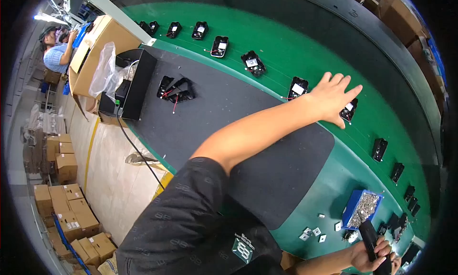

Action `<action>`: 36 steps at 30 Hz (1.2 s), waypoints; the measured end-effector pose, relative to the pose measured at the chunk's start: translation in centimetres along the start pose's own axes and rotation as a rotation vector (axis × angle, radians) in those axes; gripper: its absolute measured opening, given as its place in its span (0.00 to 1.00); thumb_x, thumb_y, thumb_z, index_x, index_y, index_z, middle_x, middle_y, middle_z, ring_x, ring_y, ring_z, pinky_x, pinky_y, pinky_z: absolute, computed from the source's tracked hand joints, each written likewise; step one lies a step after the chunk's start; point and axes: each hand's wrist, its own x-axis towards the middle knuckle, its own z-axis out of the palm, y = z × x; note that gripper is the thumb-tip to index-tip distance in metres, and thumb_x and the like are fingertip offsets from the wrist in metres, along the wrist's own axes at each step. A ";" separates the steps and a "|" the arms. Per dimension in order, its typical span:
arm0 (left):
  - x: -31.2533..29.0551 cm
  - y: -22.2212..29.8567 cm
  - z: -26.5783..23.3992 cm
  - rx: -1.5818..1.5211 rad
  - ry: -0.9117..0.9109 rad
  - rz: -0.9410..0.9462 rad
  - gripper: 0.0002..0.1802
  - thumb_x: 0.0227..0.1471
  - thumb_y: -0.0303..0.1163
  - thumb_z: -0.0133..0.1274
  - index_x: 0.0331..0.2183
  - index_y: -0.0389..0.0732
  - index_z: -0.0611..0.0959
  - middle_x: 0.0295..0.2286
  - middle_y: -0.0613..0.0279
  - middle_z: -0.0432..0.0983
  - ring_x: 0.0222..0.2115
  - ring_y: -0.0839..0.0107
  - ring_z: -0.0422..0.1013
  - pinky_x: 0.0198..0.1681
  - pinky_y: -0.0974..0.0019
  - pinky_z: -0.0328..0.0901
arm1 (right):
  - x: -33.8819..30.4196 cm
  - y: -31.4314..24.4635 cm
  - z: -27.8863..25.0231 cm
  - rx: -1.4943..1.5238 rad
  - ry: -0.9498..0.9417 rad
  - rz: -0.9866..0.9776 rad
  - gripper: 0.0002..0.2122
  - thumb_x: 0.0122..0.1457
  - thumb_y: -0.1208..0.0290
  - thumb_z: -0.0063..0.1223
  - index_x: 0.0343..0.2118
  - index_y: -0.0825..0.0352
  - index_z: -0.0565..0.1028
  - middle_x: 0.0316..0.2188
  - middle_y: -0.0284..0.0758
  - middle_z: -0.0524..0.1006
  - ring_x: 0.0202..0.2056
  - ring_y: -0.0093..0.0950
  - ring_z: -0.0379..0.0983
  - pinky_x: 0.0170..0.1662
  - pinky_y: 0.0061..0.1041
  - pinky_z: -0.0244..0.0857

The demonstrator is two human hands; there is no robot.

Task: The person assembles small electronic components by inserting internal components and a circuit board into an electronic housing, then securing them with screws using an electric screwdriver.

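My left hand (334,99) reaches across to the green belt with its fingers spread, holding nothing. Beneath and beside its palm lies a black plastic housing (349,109), partly covered by the hand. Another black housing (297,87) with a white label and thin wires rests just left of the wrist. At the lower right, my right hand (374,257) is wrapped round a black cylindrical tool (369,238) with a thick, smooth body; its lower end is hidden by the fingers. Near that tool stands a blue bin (347,209) full of small metal parts.
More black housings (220,46) line the curving belt (281,41). Housings with red wires (175,90) lie on the dark mat (205,108). Small white square pieces (316,231) sit by the bin. A black box (143,84), a carton (107,48) and another person (58,55) are at the left.
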 end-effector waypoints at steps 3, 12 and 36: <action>-4.5 -1.2 -6.5 -0.069 0.212 0.051 0.42 0.34 0.50 0.65 0.52 0.45 0.72 0.51 0.49 0.65 0.53 0.52 0.60 0.51 0.48 0.56 | -0.8 -0.1 1.2 -0.002 0.136 -0.013 0.07 0.54 0.68 0.48 0.33 0.65 0.72 0.28 0.31 0.74 0.26 0.26 0.67 0.30 0.27 0.63; -26.2 -12.9 -17.3 0.454 0.126 -0.560 0.39 0.31 0.46 0.69 0.48 0.41 0.78 0.47 0.49 0.70 0.47 0.51 0.68 0.52 0.55 0.61 | -1.3 -1.6 -3.3 -0.079 0.174 -0.010 0.11 0.54 0.70 0.47 0.38 0.65 0.63 0.24 0.29 0.64 0.26 0.21 0.58 0.37 0.26 0.52; -3.0 15.8 0.3 -0.389 -0.209 0.041 0.47 0.30 0.40 0.70 0.53 0.36 0.70 0.45 0.49 0.64 0.49 0.53 0.60 0.50 0.55 0.61 | -0.7 1.8 -1.5 -0.339 0.221 -0.008 0.17 0.55 0.71 0.49 0.47 0.63 0.64 0.25 0.28 0.66 0.24 0.20 0.62 0.33 0.24 0.57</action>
